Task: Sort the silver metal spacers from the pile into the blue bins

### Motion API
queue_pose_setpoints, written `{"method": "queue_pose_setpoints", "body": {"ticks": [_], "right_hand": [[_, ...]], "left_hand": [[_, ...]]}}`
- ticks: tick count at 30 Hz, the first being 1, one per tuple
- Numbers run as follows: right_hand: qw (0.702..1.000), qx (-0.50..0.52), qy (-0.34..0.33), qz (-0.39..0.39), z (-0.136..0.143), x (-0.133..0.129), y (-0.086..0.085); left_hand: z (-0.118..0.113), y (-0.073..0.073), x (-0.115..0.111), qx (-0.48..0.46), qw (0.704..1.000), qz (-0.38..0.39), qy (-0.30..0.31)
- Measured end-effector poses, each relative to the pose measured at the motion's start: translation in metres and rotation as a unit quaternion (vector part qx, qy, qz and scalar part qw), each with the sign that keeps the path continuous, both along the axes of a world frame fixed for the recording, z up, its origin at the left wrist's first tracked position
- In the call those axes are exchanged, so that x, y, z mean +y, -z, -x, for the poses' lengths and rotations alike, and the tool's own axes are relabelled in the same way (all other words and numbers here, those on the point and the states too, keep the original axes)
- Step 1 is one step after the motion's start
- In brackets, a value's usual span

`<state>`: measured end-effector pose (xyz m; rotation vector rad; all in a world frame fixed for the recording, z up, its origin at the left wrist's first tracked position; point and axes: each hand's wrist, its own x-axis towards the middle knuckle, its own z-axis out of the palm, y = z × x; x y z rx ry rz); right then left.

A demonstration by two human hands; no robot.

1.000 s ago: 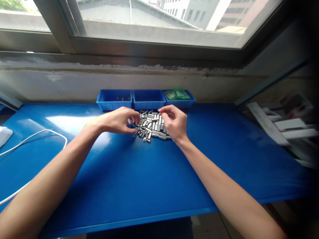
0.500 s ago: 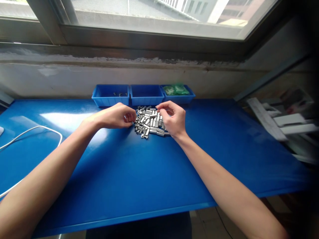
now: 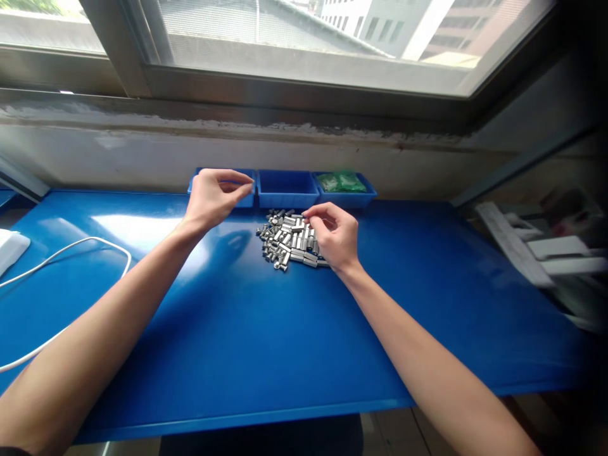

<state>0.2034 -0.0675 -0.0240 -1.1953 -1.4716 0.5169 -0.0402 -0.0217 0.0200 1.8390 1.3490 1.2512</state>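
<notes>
My left hand point(image 3: 215, 195) is raised in front of the left blue bin point(image 3: 247, 201), thumb and fingertips pinched together; what they hold, if anything, is too small to name. A pile of small metal parts point(image 3: 285, 237) lies on the blue table, made up of short cylinders and longer bars. Over the pile's right side is my right hand point(image 3: 336, 234), its thumb and index finger closed near the upper bars. Whether something is between those fingertips I cannot make out. The left bin's inside is mostly hidden by my left hand.
Beside the left bin stand a middle blue bin point(image 3: 289, 198) and a right blue bin point(image 3: 349, 201) holding green bags point(image 3: 342, 182). A white cable point(image 3: 95, 239) curves over the table's left side. Behind the bins are a wall and window.
My left hand has moved from the pile's left edge up and left to the left bin. My right hand has stayed over the pile. The camera view has shifted slightly.
</notes>
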Motion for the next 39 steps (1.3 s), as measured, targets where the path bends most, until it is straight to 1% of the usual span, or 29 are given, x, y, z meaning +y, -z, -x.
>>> {"method": "queue_pose_setpoints", "body": {"ticks": [1, 2, 3, 6, 7, 9, 11, 13, 14, 16, 18, 21, 28, 33, 39], "right_hand": [[1.0, 0.0, 0.001, 0.002, 0.0, 0.0, 0.0], [1.0, -0.001, 0.0, 0.004, -0.001, 0.0, 0.0], [1.0, -0.002, 0.0, 0.005, -0.001, 0.0, 0.0], [1.0, -0.003, -0.003, 0.009, -0.002, 0.0, 0.001], [1.0, -0.003, -0.003, 0.01, -0.002, 0.0, 0.001], [1.0, -0.005, -0.005, 0.011, -0.002, 0.0, 0.001], [1.0, -0.007, -0.006, 0.008, -0.002, 0.0, 0.002], [1.0, -0.01, -0.006, 0.005, -0.002, 0.0, 0.002], [1.0, -0.011, -0.005, 0.004, -0.002, 0.0, 0.002], [1.0, -0.012, -0.005, 0.008, -0.002, 0.0, 0.001], [1.0, -0.014, -0.006, 0.013, -0.002, 0.0, 0.001], [1.0, -0.015, -0.006, 0.017, -0.003, -0.001, 0.002], [0.999, -0.023, -0.009, 0.024, -0.004, 0.0, 0.004], [1.0, -0.021, -0.011, 0.018, -0.004, 0.001, 0.006], [0.999, -0.023, -0.019, 0.02, -0.004, 0.002, 0.008]], "left_hand": [[0.002, 0.002, 0.003, -0.02, 0.999, -0.017, -0.037], [0.004, 0.004, 0.005, -0.032, 0.997, -0.03, -0.057], [0.005, 0.006, 0.007, -0.038, 0.997, -0.041, -0.062], [0.005, 0.008, 0.009, -0.009, 0.996, -0.078, -0.029], [0.004, 0.007, 0.008, 0.018, 0.996, -0.086, -0.007], [0.002, 0.003, 0.004, 0.096, 0.99, -0.084, 0.068], [0.0, 0.0, 0.0, 0.185, 0.966, -0.07, 0.167], [0.0, -0.001, -0.002, 0.254, 0.934, -0.065, 0.244], [0.0, 0.0, -0.002, 0.277, 0.921, -0.065, 0.267], [0.001, 0.004, -0.001, 0.306, 0.905, -0.057, 0.289], [0.002, 0.008, 0.001, 0.323, 0.898, -0.049, 0.294], [0.002, 0.012, 0.004, 0.33, 0.897, -0.052, 0.289], [0.001, 0.008, 0.001, 0.32, 0.903, -0.022, 0.285], [0.0, 0.008, -0.001, 0.288, 0.915, -0.018, 0.281], [0.0, 0.013, 0.0, 0.24, 0.934, -0.012, 0.263]]}}
